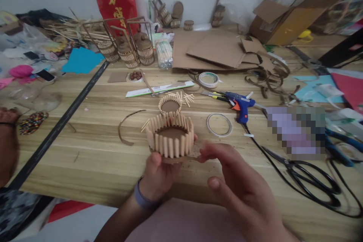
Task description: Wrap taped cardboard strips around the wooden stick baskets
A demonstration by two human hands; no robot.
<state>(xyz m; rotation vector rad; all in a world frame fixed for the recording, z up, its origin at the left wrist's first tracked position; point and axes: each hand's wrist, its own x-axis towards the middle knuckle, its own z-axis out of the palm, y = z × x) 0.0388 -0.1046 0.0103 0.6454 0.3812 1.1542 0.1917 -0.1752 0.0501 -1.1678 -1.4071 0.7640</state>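
Observation:
A round basket (172, 140) of upright wooden sticks on a cardboard base is held up near the middle of the view. My left hand (161, 172) grips it from below, thumb on the near lower edge. A thin cardboard strip (193, 158) runs along the base toward the right. Just right of the basket is my right hand (238, 181), thumb and fingers apart, its fingertips blurred near the strip's end; contact is unclear. Behind the basket stands a smaller stick ring (170, 105), with loose short sticks (185, 99) beside it.
A blue glue gun (241, 104), tape rings (219, 124) and black scissors (306, 181) lie to the right. Finished lidded baskets (127, 55) and cardboard sheets (210, 51) are at the back. A curved strip (121, 128) lies left; another person's arm (8, 147) is at the left edge.

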